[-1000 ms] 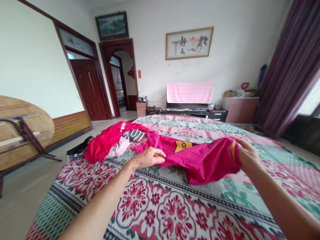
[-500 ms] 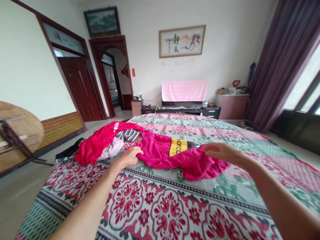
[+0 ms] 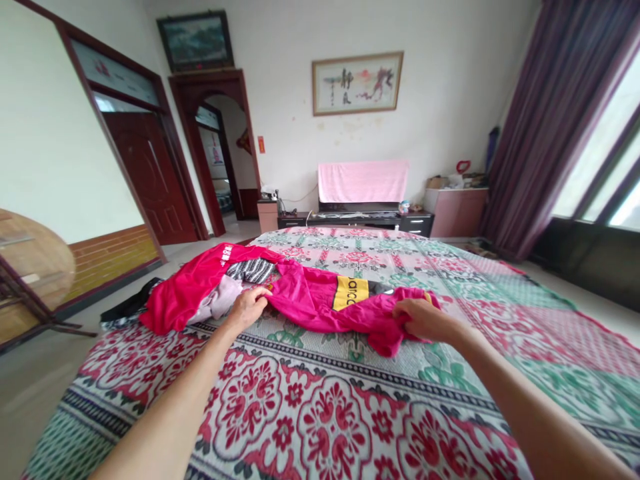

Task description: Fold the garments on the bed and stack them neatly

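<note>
A magenta garment (image 3: 315,303) with a yellow lettered patch (image 3: 350,293) lies crumpled across the patterned bedspread (image 3: 340,427); whether it is a shirt or a jacket I cannot tell. My left hand (image 3: 250,308) is closed on its left end, fingers pinching the cloth. Toward its right end, my right hand (image 3: 417,319) grips a bunched fold, with its fingertips partly hidden in the fabric. Left of my left hand is a red garment (image 3: 187,290) with white lettering, heaped over a pale pink cloth (image 3: 217,301) and a black-and-white patterned cloth (image 3: 251,270).
Dark clothing (image 3: 131,303) lies at the bed's left edge. A round wooden tabletop (image 3: 35,267) leans at the left wall. Beyond the bed stand a low black cabinet (image 3: 417,225) and a screen draped with a pink towel (image 3: 363,181). A purple curtain (image 3: 537,133) hangs at right.
My right hand has closed on the magenta garment and gathered its right end upward and inward. My left hand has tightened on the left end, lifting it slightly. The view has shifted a little.
</note>
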`<act>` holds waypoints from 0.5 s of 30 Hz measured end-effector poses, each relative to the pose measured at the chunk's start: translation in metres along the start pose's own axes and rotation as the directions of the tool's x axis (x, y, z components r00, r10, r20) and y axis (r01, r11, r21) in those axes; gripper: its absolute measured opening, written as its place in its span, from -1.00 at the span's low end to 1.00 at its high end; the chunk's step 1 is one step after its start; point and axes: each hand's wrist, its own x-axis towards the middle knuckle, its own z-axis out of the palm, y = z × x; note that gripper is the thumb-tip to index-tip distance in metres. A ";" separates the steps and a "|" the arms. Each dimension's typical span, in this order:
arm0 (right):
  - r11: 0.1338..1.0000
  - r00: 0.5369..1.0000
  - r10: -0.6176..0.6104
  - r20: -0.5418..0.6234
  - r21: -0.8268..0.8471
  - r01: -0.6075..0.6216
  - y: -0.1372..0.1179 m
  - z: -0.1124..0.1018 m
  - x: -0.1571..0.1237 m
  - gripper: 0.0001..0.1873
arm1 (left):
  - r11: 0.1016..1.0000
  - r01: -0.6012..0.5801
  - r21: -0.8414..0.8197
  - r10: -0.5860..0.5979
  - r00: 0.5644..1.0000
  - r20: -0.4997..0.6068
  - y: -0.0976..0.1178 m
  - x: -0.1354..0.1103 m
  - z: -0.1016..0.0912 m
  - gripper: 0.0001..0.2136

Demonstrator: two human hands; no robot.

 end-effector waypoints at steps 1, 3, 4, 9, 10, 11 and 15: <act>1.000 1.000 0.010 -0.024 0.026 -0.010 0.004 0.000 0.000 -0.70 | 0.999 0.020 -0.035 -0.021 0.999 -0.038 -0.001 0.001 -0.001 -0.70; 0.998 0.996 0.038 -0.081 0.051 -0.034 0.013 -0.004 0.000 -0.65 | 0.993 0.061 -0.103 -0.073 0.990 -0.122 -0.005 0.003 -0.002 -0.68; 0.997 0.991 0.063 -0.122 0.045 -0.058 0.019 -0.006 -0.001 -0.64 | 0.988 0.082 -0.131 -0.103 0.981 -0.163 -0.008 0.004 -0.002 -0.68; 0.962 0.922 0.256 -0.292 -0.020 -0.273 0.042 -0.023 -0.009 -0.68 | 0.982 0.113 -0.150 -0.151 0.949 -0.276 -0.018 0.005 -0.002 -0.66; 0.948 0.908 0.299 -0.293 -0.014 -0.317 0.047 -0.025 -0.011 -0.69 | 0.985 0.107 -0.131 -0.139 0.954 -0.266 -0.017 0.004 -0.002 -0.66; 0.938 0.901 0.334 -0.278 0.003 -0.347 0.051 -0.027 -0.013 -0.69 | 0.989 0.099 -0.106 -0.124 0.960 -0.252 -0.015 0.003 -0.001 -0.67; 0.941 0.937 0.326 -0.127 0.140 -0.308 0.066 -0.029 -0.021 -0.67 | 0.999 0.043 0.012 -0.039 0.977 -0.210 -0.008 -0.002 0.002 -0.68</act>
